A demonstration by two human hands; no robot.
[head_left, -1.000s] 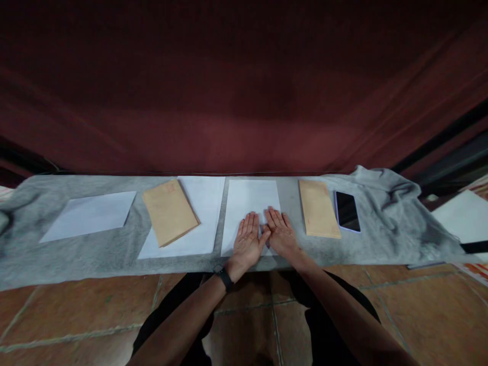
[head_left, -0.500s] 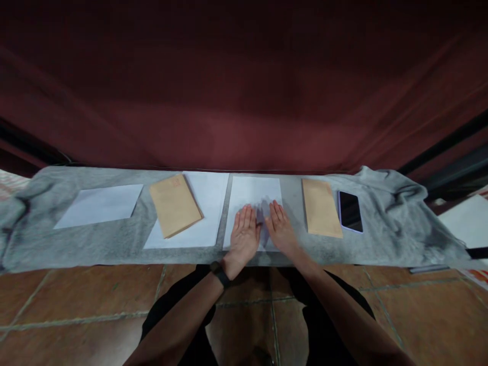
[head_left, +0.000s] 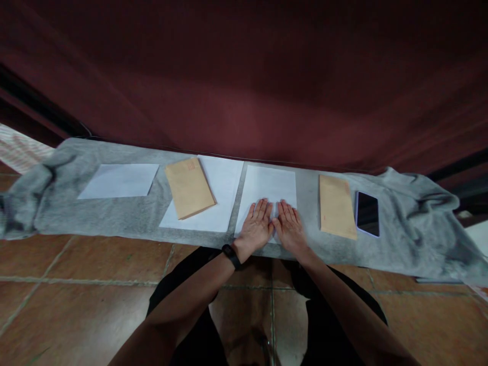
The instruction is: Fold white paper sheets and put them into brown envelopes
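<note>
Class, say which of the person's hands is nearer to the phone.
Right. The right hand is left of the phone, with a brown envelope between them; the left hand is farther left.

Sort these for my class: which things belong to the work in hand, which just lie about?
Likely the work's:
middle white sheet, under left hand and right hand
perhaps, though untouched: left brown packet, white paper beneath it, right brown packet, far-left sheet

Likely incidental:
phone, right of the packets
black wristband, merely worn

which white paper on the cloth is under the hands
The rightmost white paper: the left hand and right hand lie over it. The middle paper is partly under brown envelopes; the leftmost paper lies apart.
</note>
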